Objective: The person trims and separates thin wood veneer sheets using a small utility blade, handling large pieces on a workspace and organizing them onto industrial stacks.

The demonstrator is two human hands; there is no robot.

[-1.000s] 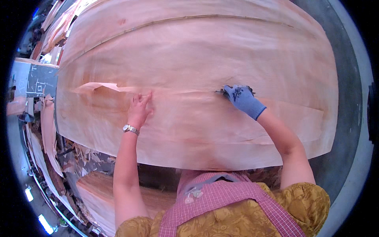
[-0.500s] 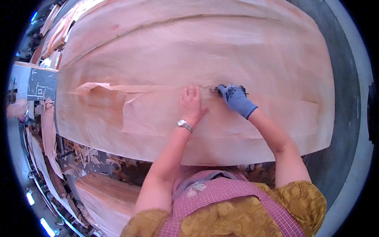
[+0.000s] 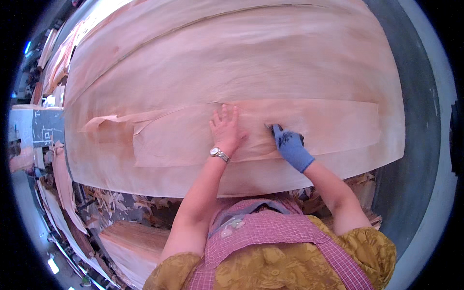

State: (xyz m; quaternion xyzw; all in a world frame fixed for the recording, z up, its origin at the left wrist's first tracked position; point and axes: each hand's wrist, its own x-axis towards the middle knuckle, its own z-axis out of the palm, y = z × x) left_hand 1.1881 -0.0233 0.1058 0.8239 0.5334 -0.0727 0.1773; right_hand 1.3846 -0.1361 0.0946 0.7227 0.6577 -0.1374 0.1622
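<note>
A long rectangular piece of thin wood veneer (image 3: 338, 123) lies over a larger pale pinkish veneer sheet (image 3: 232, 63). Bare and wearing a silver watch, my left hand (image 3: 225, 130) presses flat on the smaller piece near its upper edge, fingers spread. To its right, my right hand (image 3: 290, 145), in a blue-grey glove, is closed around a small dark-handled knife (image 3: 271, 127). The knife's tip points up and left, at the veneer's surface; whether it touches is too small to tell. A torn, lifted flap of veneer (image 3: 104, 121) stands up at the left.
A long curved seam (image 3: 193, 20) crosses the far part of the large sheet. Veneer scraps (image 3: 108, 200) litter the space below its near edge, beside a stack of veneer (image 3: 137, 239). A grey surface (image 3: 411, 96) runs along the right side.
My right hand with the knife has come nearer to me, off the smaller veneer's upper edge. That edge now shows clearly on the right. My left hand stays flat, slightly farther left. The view has shifted.
</note>
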